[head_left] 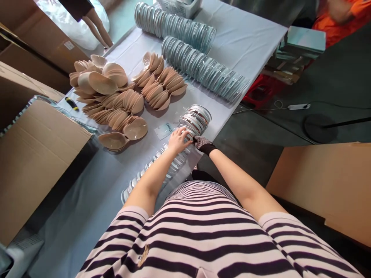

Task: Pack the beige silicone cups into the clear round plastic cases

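My bare left hand (179, 141) has its fingers curved over a clear round plastic case at the front of a short row of cases (197, 117). Opposite it, my right hand (203, 144), in a striped and dark glove, is closed at the near edge of the same case; its fingertips are partly hidden. A printed card (164, 131) lies left of my left hand. Below my forearms another row of clear round cases (139, 177) runs along the table edge. Nested beige bra cups (135, 127) are heaped to the left.
Two long rows of clear cases (203, 73) cross the white-covered table (246, 29). A black-and-yellow tool (71, 103) lies beside the cups. Cardboard boxes (37, 154) stand at left, another box (324, 181) at right. A person's legs (97, 27) and an orange sleeve (342, 19) appear beyond.
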{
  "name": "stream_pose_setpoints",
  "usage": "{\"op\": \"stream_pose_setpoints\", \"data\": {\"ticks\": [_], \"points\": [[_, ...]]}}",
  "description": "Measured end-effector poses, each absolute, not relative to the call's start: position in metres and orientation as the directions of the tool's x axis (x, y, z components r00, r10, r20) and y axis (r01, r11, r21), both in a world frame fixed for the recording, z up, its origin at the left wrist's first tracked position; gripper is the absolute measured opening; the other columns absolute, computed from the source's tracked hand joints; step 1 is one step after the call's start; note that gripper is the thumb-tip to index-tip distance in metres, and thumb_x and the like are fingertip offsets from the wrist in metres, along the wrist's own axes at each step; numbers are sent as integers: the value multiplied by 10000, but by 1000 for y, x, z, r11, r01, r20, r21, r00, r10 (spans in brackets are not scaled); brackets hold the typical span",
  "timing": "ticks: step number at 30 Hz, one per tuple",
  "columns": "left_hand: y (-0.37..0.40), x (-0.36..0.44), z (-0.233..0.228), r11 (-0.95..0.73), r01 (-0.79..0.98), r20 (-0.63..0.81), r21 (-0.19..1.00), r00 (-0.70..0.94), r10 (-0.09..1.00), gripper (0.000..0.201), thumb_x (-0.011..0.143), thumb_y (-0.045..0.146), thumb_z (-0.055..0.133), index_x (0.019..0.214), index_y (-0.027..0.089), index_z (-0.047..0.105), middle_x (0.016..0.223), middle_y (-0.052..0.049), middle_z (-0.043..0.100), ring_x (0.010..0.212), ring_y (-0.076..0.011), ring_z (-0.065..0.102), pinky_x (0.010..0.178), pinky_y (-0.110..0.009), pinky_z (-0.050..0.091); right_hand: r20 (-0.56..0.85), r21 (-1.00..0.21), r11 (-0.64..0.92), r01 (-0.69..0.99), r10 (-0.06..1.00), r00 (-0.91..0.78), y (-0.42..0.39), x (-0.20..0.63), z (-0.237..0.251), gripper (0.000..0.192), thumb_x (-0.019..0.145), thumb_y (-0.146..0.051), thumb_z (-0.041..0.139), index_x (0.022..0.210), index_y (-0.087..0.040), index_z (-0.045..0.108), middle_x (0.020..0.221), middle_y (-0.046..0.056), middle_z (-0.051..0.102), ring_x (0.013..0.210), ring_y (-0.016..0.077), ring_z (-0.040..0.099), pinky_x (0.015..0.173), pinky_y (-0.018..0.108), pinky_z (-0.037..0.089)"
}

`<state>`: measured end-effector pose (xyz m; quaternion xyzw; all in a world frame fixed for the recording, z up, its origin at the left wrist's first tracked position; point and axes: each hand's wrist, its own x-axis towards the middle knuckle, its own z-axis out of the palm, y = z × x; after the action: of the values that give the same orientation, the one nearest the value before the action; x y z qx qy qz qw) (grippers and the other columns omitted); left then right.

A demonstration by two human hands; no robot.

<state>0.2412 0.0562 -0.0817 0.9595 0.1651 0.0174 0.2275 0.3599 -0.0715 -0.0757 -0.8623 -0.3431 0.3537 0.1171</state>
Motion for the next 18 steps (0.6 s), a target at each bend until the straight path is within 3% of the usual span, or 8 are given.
{"op": "stream_pose_setpoints", "data": {"ticks": [4,6,9,11,13,15,18], "points": [[57,251,-77,-843,316,-78,435,946,314,463,870,551,655,1203,231,621,1433,-93,536,1342,-314,459,1104,-465,399,-493,-468,-723,508,691,529,-85,361,-74,194,949,-315,550,988,-192,695,916,77,743,818,183,680,758,263,508],[60,259,-75,-848,305,-87,434,951,298,529,822,577,695,1200,215,623,1387,-122,564,1310,-338,481,1140,-511,347,-427,-417,-729,543,685,590,-88,353,-74,232,961,-286,498,1033,-171,687,1022,117,732,938,222,675,840,306,502],[68,272,-73,-854,278,-92,439,960,265,676,697,616,781,1198,189,625,1279,-161,613,1260,-362,510,1193,-539,249,-212,-340,-708,619,699,683,-91,340,-77,325,913,-235,503,1194,-133,631,1226,167,663,1154,281,599,989,378,459],[74,278,-74,-854,259,-97,452,965,242,746,619,636,815,1182,182,633,1195,-153,640,1219,-345,535,1178,-489,292,-93,-339,-680,650,712,697,-91,338,-79,459,856,-215,533,1302,-111,563,1328,190,598,1254,293,535,1058,401,427],[77,282,-75,-834,261,-119,487,965,233,779,591,653,818,1181,179,632,1170,-140,641,1200,-328,545,1119,-438,380,-97,-373,-686,625,699,709,-90,344,-79,523,836,-219,532,1347,-111,528,1320,193,600,1250,293,545,1056,406,441],[77,283,-76,-771,306,-109,559,949,297,738,637,635,803,1213,211,622,1196,-112,632,1206,-299,550,1052,-382,450,-177,-412,-707,575,681,710,-87,356,-75,477,848,-226,503,1314,-138,558,1226,169,658,1169,288,604,1005,399,482],[81,273,-73,-645,415,-27,641,853,522,558,861,534,654,1339,268,544,1315,-90,589,1261,-233,537,1054,-335,467,-157,-473,-659,584,716,680,-71,377,-63,374,862,-201,457,1192,-145,625,1129,162,705,1088,292,644,974,407,498]]}}
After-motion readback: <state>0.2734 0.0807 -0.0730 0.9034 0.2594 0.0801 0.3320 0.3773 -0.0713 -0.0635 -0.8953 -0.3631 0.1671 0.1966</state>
